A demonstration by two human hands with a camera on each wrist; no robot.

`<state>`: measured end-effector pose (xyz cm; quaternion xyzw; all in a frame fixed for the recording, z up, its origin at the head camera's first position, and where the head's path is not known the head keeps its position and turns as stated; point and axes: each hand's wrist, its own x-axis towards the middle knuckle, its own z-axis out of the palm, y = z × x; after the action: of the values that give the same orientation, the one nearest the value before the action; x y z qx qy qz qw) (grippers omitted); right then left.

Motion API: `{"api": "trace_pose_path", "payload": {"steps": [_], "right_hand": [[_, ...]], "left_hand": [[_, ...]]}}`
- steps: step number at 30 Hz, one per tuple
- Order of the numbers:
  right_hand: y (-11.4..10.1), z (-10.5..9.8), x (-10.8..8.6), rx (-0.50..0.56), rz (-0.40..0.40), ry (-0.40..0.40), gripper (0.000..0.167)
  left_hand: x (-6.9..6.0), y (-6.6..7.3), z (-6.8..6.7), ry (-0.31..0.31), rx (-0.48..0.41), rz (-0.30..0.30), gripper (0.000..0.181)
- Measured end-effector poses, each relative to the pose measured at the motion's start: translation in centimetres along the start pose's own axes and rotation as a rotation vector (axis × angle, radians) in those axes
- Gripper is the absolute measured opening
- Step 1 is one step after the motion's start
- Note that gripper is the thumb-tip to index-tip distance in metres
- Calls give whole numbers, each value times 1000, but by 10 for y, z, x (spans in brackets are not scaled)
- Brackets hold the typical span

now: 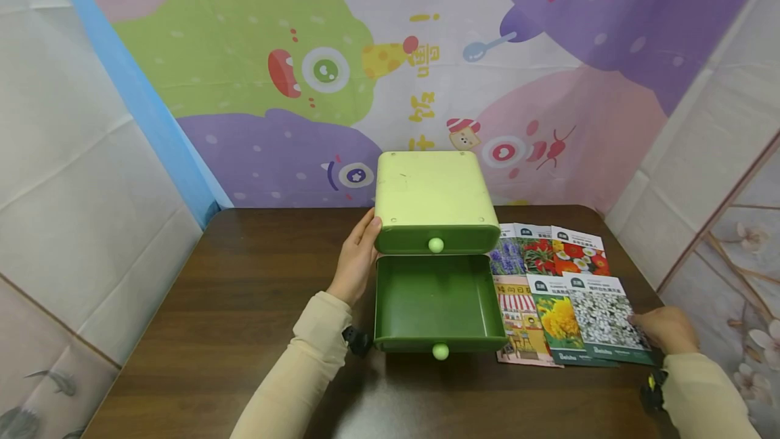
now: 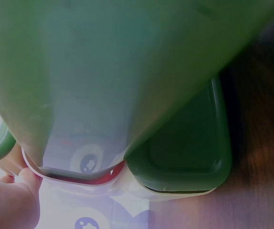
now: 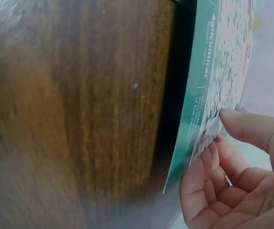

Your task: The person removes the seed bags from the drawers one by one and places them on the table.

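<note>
My right hand [image 1: 669, 329] pinches the right edge of a seed packet [image 1: 609, 309] printed with white flowers. In the right wrist view the thumb [image 3: 244, 125] is on the packet's printed face and the curled fingers are at its edge. My left hand [image 1: 355, 259] rests against the left side of a small light-green drawer cabinet [image 1: 434, 185], fingers along the side and thumb by the front corner. The cabinet's lower drawer [image 1: 435, 300] is pulled out and bare inside; its upper drawer [image 1: 402, 240] is closed. In the left wrist view the pulled-out drawer fills the top.
More packets lie right of the cabinet: a yellow-flower one [image 1: 557, 320] partly under the held packet, a red-flower one [image 1: 579, 249], a purple-flower one [image 1: 507, 253] and a shop-picture card [image 1: 521, 330]. All is on a brown wooden table [image 1: 244, 303] before a cartoon-printed cloth [image 1: 341, 19].
</note>
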<state>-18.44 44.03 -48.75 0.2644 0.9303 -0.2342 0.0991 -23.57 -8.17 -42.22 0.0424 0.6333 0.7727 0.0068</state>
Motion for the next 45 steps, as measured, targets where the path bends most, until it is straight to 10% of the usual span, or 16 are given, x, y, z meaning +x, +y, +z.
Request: {"api": "trace_pose_path", "payload": {"steps": [13,23,45], "right_hand": [[-6,-5,-3,-7,-96,-5,45],[-56,-10,-25,147,-188,44,55],[-164,-6,-143,456,-746,-41,33]], "left_hand": [[0,1,1,-6,-12,12,63],[-1,1,1,-7,-20,14,62],[-1,1,1,-2,-19,13,61]]}}
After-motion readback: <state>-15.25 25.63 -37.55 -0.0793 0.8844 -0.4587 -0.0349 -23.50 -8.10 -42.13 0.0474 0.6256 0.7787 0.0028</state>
